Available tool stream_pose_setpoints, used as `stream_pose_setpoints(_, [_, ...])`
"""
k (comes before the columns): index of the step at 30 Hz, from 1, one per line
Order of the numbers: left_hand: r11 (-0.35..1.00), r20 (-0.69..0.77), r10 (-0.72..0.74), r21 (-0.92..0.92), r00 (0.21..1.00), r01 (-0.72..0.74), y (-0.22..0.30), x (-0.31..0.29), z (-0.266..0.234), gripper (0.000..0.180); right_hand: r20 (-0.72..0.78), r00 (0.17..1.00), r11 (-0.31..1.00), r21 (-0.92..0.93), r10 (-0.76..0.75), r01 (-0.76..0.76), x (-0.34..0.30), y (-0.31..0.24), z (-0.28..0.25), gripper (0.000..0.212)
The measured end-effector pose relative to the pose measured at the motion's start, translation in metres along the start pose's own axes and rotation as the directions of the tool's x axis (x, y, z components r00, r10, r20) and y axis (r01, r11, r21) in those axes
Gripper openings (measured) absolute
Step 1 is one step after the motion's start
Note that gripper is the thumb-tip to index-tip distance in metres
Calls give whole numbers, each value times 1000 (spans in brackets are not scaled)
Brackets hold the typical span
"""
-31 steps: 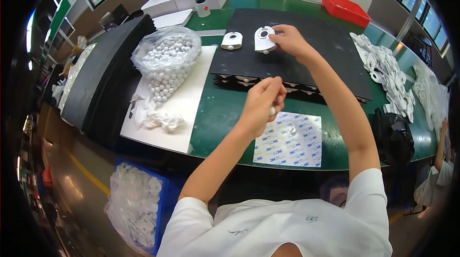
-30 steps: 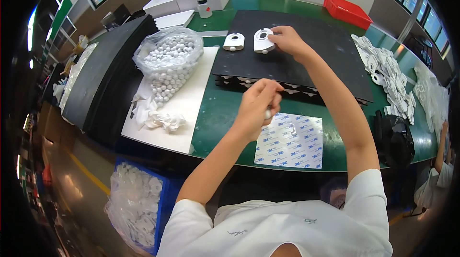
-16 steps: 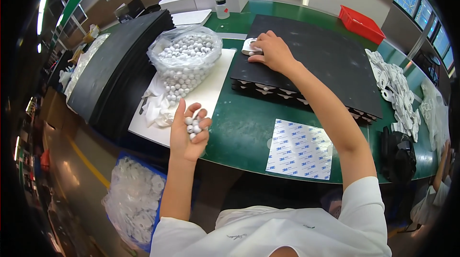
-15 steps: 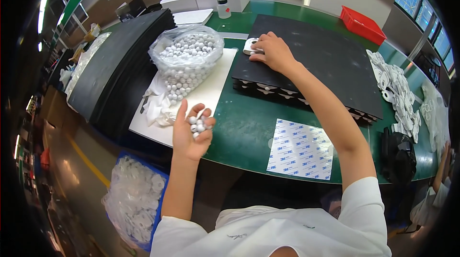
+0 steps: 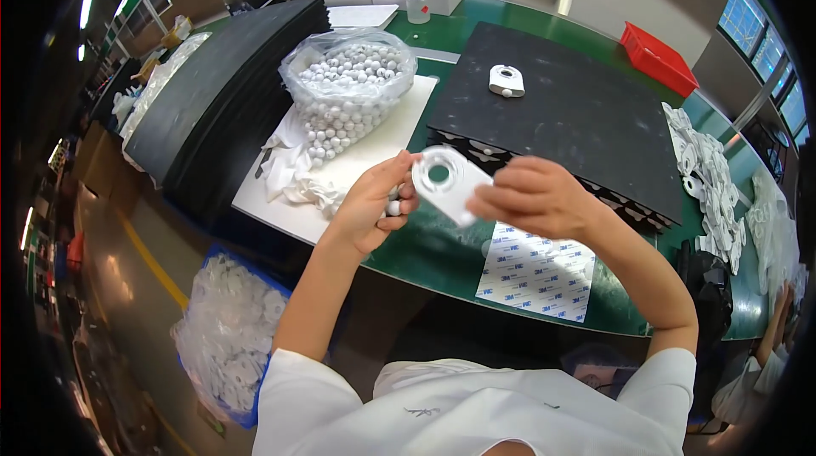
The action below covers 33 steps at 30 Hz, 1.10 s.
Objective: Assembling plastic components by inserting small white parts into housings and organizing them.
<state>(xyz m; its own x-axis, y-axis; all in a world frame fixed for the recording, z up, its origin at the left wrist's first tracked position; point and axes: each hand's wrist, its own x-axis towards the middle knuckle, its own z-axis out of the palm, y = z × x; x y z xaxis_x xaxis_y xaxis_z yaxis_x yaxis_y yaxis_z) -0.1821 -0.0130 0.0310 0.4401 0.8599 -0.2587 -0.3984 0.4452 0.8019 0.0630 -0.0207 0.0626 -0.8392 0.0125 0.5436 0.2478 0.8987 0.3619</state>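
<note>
While our left hand (image 5: 371, 206) curls round white balls (image 5: 393, 208), touching left edge of holed white plate (image 5: 456, 192), we've got right end pinched in right hand (image 5: 537, 199).

The right hand (image 5: 540, 198) left the black board (image 5: 578, 107) and joined the left hand (image 5: 367, 208) at a white ring-holed part (image 5: 457, 192).

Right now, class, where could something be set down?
Bare: the black board right of its white part, and the green strip between white board and printed sheet. Crowded: around the ball bag and heaped white parts.
</note>
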Motion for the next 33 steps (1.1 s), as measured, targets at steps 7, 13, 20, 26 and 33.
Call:
stream_pose_setpoints(7, [824, 110, -54, 567, 992, -18, 14, -7, 18, 25, 48, 997, 988, 143, 59, -66, -6, -17, -24, 29])
stream_pose_setpoints(13, [724, 318, 22, 649, 948, -234, 1, -10, 12, 24, 132, 990, 978, 192, 56, -81, -4, -26, -32, 32])
stream_pose_setpoints(20, [628, 123, 386, 691, 914, -358, 26, -40, -6, 17, -3, 989, 966, 212, 149, -145, 14, -11, -14, 29])
stream_pose_setpoints(26, [55, -114, 978, 947, 173, 315, 125, -103, -89, 39, -111, 842, 849, 36, 528, -528, 16, 51, 16, 23])
stream_pose_setpoints(33, [-3, -174, 947, 835, 269, 550, 131, -147, -160, 40, -55, 702, 699, -72, 710, -712, -6, 113, 76, 18])
